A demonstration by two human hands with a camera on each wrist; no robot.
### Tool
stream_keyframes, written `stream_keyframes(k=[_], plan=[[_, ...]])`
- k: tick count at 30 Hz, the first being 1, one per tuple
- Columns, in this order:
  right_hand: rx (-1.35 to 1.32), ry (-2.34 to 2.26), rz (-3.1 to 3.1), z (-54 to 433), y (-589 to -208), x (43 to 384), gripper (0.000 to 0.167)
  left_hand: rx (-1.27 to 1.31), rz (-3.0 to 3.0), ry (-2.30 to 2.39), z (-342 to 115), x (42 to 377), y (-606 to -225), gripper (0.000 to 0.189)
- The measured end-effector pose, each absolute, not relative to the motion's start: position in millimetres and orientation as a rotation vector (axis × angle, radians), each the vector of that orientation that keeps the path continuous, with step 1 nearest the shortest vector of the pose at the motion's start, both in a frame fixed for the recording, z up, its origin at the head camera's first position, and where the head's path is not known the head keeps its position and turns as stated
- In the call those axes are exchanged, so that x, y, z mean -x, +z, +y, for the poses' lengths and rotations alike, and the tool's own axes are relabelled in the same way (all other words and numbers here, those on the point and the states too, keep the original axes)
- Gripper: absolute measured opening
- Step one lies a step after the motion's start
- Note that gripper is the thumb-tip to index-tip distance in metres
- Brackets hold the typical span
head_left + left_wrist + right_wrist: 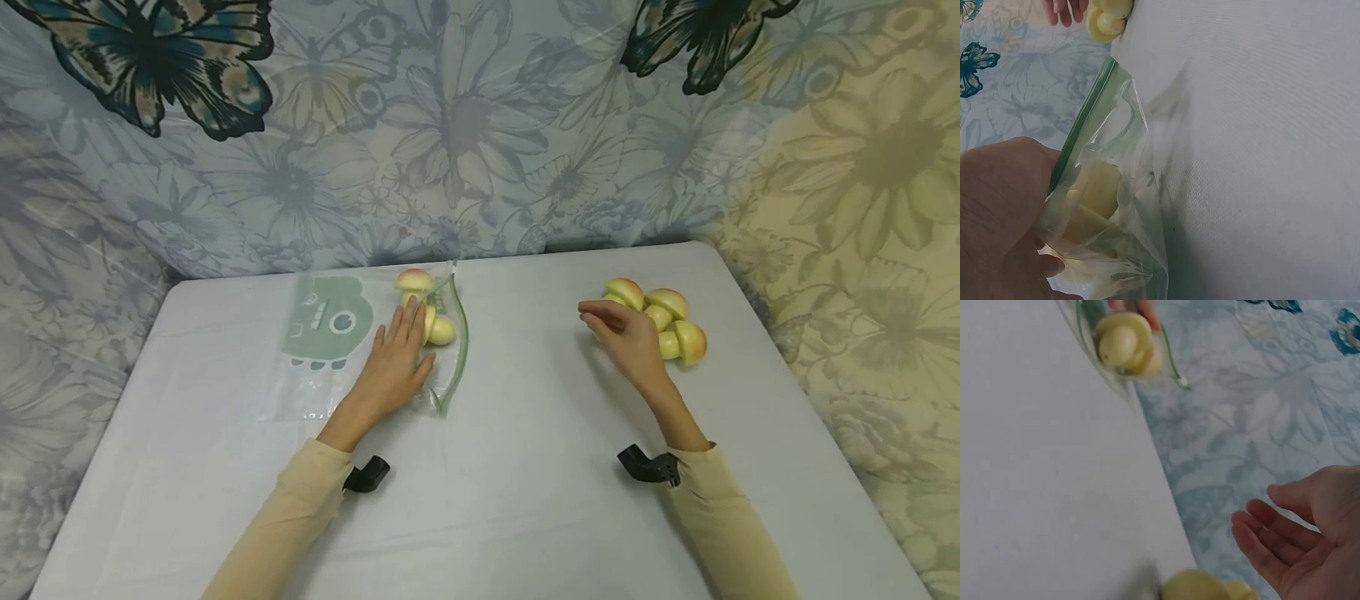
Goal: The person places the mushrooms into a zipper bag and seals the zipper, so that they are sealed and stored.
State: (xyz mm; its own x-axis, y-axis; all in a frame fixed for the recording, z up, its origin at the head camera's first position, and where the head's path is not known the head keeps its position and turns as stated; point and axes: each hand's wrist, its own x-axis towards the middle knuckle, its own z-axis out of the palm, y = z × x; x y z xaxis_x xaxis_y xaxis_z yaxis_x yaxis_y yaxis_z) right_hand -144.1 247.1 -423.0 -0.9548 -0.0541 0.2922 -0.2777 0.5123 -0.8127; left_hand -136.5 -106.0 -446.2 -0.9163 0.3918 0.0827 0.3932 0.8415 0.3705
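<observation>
A clear zip bag (327,318) with a green monster print lies flat on the left of the table, its green-edged mouth facing right and bowed apart. Toy mushrooms (441,332), yellow with reddish caps, are inside near that mouth. Over the bag lies my left hand (392,364), fingers extended across the plastic and the mushrooms. In the left wrist view the green zip strip (1085,122) runs past the hand. My right hand (630,340) hovers beside a cluster of several more toy mushrooms (691,342); its fingers are loosely bent and hold nothing, as the right wrist view shows.
A white-covered table (517,483) carries everything. Behind it hangs a fabric backdrop (465,133) with flowers and butterflies, close to the far edge. Black wrist cameras (649,465) are strapped at both cuffs.
</observation>
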Motion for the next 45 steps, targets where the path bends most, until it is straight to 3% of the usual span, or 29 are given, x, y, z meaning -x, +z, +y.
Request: stream_keyframes(k=[21,30,39,45], plan=[[0.315,1.309,-2.157,343,-429,111,0.025,0.628,-3.025,-0.617,-108,138,-448,0.077],[0.581,1.406,-2.25,362,-440,99,0.05,0.627,-3.029,-0.621,-109,137,-448,0.077],[0.865,1.429,-2.677,365,-440,89,0.098,0.621,-3.03,-0.622,-109,137,-448,0.077],[0.795,1.423,-2.891,354,-437,85,0.098,0.619,-3.037,-0.622,-109,137,-447,0.077]])
